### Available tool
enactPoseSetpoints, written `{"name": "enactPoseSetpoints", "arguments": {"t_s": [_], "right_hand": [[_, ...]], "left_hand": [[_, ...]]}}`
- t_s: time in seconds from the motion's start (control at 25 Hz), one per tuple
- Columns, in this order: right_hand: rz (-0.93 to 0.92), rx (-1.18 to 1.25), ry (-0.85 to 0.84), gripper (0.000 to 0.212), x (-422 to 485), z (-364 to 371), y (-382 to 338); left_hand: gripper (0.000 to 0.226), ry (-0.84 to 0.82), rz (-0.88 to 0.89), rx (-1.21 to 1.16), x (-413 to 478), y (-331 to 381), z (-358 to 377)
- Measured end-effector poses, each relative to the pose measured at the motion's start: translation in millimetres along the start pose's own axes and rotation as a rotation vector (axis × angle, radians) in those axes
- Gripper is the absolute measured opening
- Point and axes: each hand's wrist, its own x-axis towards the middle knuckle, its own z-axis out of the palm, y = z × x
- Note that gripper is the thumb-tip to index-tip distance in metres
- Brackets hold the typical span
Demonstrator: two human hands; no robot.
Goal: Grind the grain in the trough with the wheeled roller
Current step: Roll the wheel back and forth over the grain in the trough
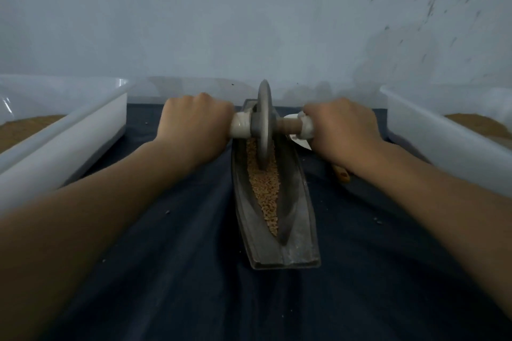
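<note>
Mid-grind: both hands, left hand [194,119] and right hand [342,126], hold a tight grip on the roller [264,124] axle at frame centre; next, draw the wheel down along the grain [264,191] in the trough [293,230].

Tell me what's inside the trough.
Grain lines the trough, with the wheeled roller standing in it toward the far end. Whatever lies beneath its wheel is hidden.

Dark blue cloth [171,271] spread over the table, creased. White plastic tub [83,130] on the cloth's left edge, brown meal [25,127] inside. Second white tub [432,130] on the cloth's right edge, same brown fill [476,124]. Pale wall [194,22] behind the cloth, dark flecks upper right. Stray specks [167,212] on the cloth. Small wooden stub [342,174] on the cloth toward the right; identity unclear.
</note>
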Motion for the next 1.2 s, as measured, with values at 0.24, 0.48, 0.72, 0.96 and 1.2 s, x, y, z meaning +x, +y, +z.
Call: {"name": "enactPoseSetpoints", "arguments": {"t_s": [0.24, 0.48, 0.72, 0.96, 1.2], "right_hand": [[-0.147, 0.017, 0.034, 0.039, -87.9, -39.1, 23.1], [-0.009, -0.092, 0.108, 0.025, -31.9, -6.7, 3.5], [0.068, 0.045, -0.037, 0.004, -8.0, 7.0, 5.5], [-0.145, 0.054, 0.090, 0.026, -94.9, -37.3, 20.9], [-0.005, -0.123, 0.075, 0.018, -26.2, -8.6, 1.6]], "left_hand": [[0.039, 0.183, 0.218, -0.032, -73.9, -19.3, -55.6], [0.022, 0.094, 0.017, 0.003, -33.9, -1.2, -3.9], [0.004, 0.052, 0.043, 0.057, 5.0, 2.7, -5.4], [0.032, 0.231, 0.270, 0.005, -67.6, -18.9, -56.4], [0.023, 0.098, 0.040, -0.031, -23.7, -4.1, 2.1]]}}
